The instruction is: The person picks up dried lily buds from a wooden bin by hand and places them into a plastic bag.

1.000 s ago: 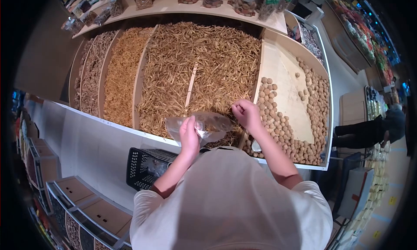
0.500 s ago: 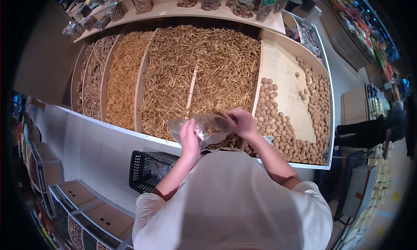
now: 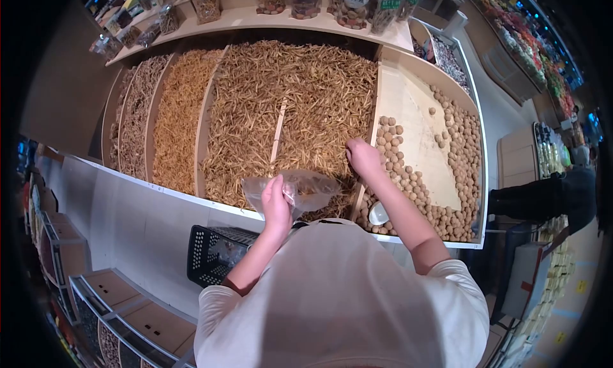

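Observation:
My left hand (image 3: 276, 203) grips a clear plastic bag (image 3: 313, 190) near the front edge of the bin. The bag lies on its side, its wide part toward the right, with a few brownish strips showing inside or through it. Below and behind it spread thin golden-brown dried strips (image 3: 255, 99), filling the large middle compartment. My right hand (image 3: 365, 158) is at the right side of these strips, by the wooden divider (image 3: 375, 99). Its fingers are curled together and point down to the strips; whatever is between them is hidden.
Right of the divider are round brown nuts (image 3: 408, 183) with a white scoop (image 3: 378, 213) among them. Orange shreds (image 3: 182, 115) fill a compartment on the left. Packed bags (image 3: 305, 0) stand on the back shelf. A dark shopping basket (image 3: 217, 253) is below the front edge.
My right hand has moved from the bag's opening up and right to the strips beside the divider, uncovering the white scoop. My left hand and the bag stay nearly in place.

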Motion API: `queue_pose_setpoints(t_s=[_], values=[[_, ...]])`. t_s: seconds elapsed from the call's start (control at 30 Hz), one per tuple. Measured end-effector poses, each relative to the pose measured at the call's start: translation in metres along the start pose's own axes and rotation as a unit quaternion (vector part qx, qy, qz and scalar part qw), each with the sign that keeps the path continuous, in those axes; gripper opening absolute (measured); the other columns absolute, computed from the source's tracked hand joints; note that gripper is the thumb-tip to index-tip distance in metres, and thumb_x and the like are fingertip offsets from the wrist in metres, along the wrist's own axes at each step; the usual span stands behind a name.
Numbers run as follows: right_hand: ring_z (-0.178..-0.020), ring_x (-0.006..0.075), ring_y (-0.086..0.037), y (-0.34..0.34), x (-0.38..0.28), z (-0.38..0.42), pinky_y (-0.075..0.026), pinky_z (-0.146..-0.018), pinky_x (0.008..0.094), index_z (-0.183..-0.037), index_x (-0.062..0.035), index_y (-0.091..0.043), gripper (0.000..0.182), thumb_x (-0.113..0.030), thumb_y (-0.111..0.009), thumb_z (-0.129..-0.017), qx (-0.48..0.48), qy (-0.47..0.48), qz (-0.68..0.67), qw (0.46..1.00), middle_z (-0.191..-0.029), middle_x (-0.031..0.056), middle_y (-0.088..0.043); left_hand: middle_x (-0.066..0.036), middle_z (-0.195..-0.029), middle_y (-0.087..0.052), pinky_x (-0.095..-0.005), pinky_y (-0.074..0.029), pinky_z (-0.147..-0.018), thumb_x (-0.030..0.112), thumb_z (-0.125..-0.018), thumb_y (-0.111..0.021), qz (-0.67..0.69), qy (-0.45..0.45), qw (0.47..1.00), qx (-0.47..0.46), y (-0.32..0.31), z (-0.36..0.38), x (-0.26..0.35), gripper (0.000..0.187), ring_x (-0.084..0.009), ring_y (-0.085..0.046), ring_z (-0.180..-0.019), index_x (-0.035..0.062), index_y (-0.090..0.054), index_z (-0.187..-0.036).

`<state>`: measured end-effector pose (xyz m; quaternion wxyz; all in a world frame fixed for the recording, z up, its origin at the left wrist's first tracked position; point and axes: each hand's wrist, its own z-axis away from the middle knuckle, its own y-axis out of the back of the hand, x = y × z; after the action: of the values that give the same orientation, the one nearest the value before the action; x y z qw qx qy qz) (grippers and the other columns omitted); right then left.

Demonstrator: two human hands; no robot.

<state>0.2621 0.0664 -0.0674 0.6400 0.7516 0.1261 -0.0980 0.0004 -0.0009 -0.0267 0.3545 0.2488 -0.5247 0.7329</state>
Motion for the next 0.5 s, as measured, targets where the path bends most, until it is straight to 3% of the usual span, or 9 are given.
queue_pose_setpoints(t_s=[0.23,0.43,0.5], values=[[-0.077,0.0378,-0.066,-0.014,0.008,-0.01,-0.054,-0.066,0.0481,-0.085,-0.0042,-0.06,0.008,-0.011,-0.057,-0.083,-0.027,0.007,0.028,0.999,-0.088,0.0166,-0.064,0.003,-0.074,-0.055,-0.0231,-0.043,-0.059,0.019,-0.102,-0.049,0.004,-0.014,1.0,0.014,0.002,-0.002,-0.001,0.018,-0.0061,-0.053,-0.065,0.0084,-0.057,-0.091],[-0.075,0.0377,-0.064,0.0,0.006,0.004,-0.054,-0.064,0.0473,-0.085,-0.0061,-0.06,0.007,-0.012,-0.056,-0.084,0.043,0.026,-0.011,0.999,-0.086,0.0161,-0.063,0.005,-0.071,-0.051,-0.0225,-0.039,-0.055,0.019,-0.102,-0.049,-0.003,-0.016,1.0,0.006,-0.005,0.0,0.002,0.019,-0.005,-0.049,-0.061,0.0111,-0.055,-0.085],[-0.074,0.0375,-0.063,0.014,0.002,0.015,-0.052,-0.063,0.0468,-0.085,-0.007,-0.06,0.008,-0.015,-0.057,-0.085,0.064,-0.027,-0.014,0.997,-0.086,0.0154,-0.063,0.005,-0.06,-0.045,-0.0213,-0.029,-0.044,0.021,-0.102,-0.05,-0.007,-0.022,0.999,0.041,-0.014,0.001,0.006,0.028,-0.0037,-0.038,-0.048,0.0138,-0.048,-0.074]])
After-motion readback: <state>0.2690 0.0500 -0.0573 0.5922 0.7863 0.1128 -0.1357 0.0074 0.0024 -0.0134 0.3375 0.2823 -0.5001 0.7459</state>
